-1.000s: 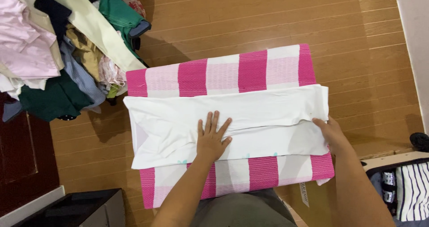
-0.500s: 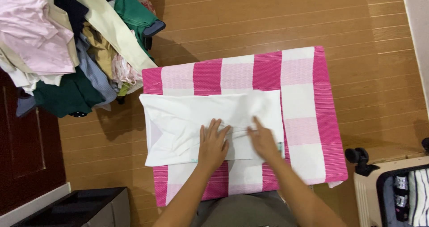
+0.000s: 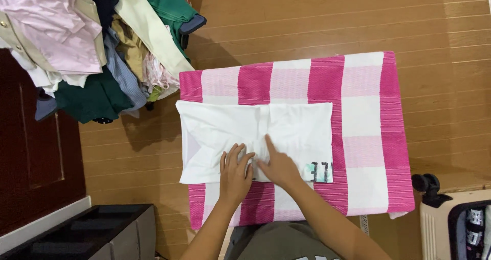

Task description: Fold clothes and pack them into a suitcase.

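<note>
A white garment (image 3: 286, 127) lies folded into a rectangle on a table covered with a pink-and-white checked cloth (image 3: 365, 101). Dark print shows at the garment's lower right corner. My left hand (image 3: 234, 174) rests flat on the near edge of the garment, fingers spread. My right hand (image 3: 273, 164) lies flat beside it on the garment's middle, fingers pointing away from me. Both hands press on the fabric and hold nothing.
A heap of mixed clothes (image 3: 92, 50) in pink, green, blue and cream sits at the upper left. A dark shelf unit (image 3: 97, 234) stands at the lower left. An open suitcase (image 3: 460, 224) with a wheel is at the lower right. The floor (image 3: 317, 19) is wood.
My right hand carried the garment's right end over to the left, halving its length. Both hands now sit together at the near edge. The view shifted so the table appears further right.
</note>
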